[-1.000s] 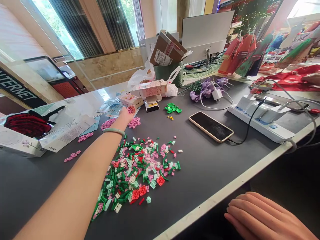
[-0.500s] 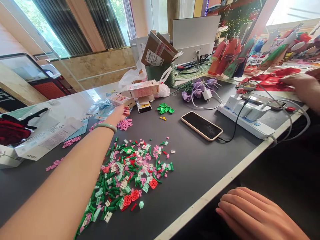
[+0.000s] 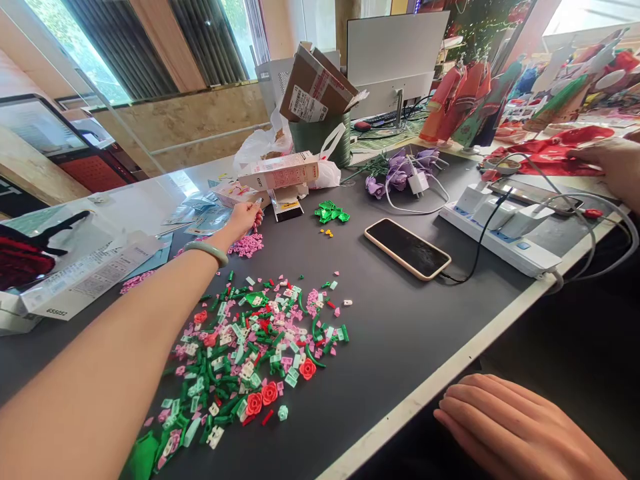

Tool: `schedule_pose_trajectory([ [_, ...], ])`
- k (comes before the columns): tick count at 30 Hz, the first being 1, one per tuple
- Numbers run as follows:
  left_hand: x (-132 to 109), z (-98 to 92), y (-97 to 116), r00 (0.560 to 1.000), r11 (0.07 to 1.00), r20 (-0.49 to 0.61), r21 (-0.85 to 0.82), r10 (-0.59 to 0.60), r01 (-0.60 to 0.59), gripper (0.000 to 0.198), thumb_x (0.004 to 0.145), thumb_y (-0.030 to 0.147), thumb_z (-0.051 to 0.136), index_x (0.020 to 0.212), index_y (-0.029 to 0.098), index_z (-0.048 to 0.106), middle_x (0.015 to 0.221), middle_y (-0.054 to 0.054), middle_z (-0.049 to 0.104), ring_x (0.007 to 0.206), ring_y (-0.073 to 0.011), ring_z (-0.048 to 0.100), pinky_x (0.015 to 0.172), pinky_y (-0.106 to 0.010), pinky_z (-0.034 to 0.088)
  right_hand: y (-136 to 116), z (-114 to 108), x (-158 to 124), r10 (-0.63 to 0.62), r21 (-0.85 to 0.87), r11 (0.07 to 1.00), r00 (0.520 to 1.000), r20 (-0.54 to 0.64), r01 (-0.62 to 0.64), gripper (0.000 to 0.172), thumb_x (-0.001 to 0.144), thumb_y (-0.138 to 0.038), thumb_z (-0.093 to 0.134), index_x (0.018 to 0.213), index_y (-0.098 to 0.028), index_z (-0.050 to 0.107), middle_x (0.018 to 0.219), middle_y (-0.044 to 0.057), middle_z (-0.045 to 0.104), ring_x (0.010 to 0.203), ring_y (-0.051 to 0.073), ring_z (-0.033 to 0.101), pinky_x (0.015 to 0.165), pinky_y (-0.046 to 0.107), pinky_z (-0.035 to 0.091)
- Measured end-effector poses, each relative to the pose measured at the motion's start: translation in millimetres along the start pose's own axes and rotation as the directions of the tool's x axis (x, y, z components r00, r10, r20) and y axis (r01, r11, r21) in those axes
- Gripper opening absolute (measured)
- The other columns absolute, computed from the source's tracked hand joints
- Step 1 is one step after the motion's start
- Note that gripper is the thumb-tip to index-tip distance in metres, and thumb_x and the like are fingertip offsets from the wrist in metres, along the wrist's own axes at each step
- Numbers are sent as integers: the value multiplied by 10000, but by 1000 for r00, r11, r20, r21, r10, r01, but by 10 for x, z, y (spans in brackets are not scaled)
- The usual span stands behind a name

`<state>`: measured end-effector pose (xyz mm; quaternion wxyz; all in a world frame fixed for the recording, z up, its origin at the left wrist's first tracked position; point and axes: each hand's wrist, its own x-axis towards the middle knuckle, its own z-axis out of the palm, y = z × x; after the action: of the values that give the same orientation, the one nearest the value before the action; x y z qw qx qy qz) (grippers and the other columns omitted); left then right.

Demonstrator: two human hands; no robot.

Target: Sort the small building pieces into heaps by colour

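Observation:
My left hand (image 3: 245,219) reaches across the table with its fingers drawn together. Whatever it pinches is hidden or too small to name. Just below it lies a heap of small pink toy bricks (image 3: 246,245). Under and beside my left forearm spreads a large mixed pile of green, pink, white and red bricks (image 3: 260,340), with red rose pieces (image 3: 269,393) near its front. My right hand (image 3: 520,423) rests below the table's edge, back upward, fingers extended side by side, holding nothing visible. Green leaf pieces (image 3: 331,212) and tiny orange pieces (image 3: 327,233) form separate groups.
A phone (image 3: 407,248) on a cable lies right of the bricks, near a power strip (image 3: 500,237). Boxes (image 3: 283,171), a bin (image 3: 323,142) and purple flowers (image 3: 397,175) stand behind. Another person's hand (image 3: 607,160) touches red cloth (image 3: 560,153) at far right.
My left hand has shifted slightly left in the view and stays over the pink heap. My forearm has moved left, uncovering more of the mixed pile. My right hand rests as before.

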<state>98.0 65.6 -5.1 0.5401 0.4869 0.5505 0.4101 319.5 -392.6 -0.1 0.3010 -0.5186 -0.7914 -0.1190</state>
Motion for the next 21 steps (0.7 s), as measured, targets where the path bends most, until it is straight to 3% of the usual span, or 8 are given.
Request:
schedule_pose_trajectory([
  [2,9,-5,-15,1000,1000,7,26,8,-8,321,909,334,578,1181,163,566,1179,-90,594,982,-209,613,822,-413,539,4,55,-32,-4,-12,1000,998,-56,4,497,1065,-161,248,765,-165,644,700,27,674,628,161,646,597,282,499],
  [7,-29,-13,6,999,998,27,61,20,-21,299,912,329,575,1158,160,575,1143,-84,607,941,-195,622,790,-388,548,13,45,-41,-17,-4,1000,998,-60,17,556,1072,-196,199,752,-166,652,672,38,657,622,165,635,582,284,493],
  [12,-89,-6,43,999,998,45,66,18,-21,313,909,330,579,1170,158,571,1161,-90,601,964,-203,618,808,-401,543,5,-77,14,-21,1,1000,995,101,21,456,1033,-65,285,801,-153,667,751,27,686,707,156,664,666,266,515],
  [21,-70,-19,36,997,1000,77,14,11,-12,332,906,335,582,1184,155,564,1183,-97,592,989,-213,612,828,-415,536,31,-72,41,-52,-45,997,995,81,56,507,1040,-72,263,760,-176,672,720,15,686,651,150,666,615,260,521],
])
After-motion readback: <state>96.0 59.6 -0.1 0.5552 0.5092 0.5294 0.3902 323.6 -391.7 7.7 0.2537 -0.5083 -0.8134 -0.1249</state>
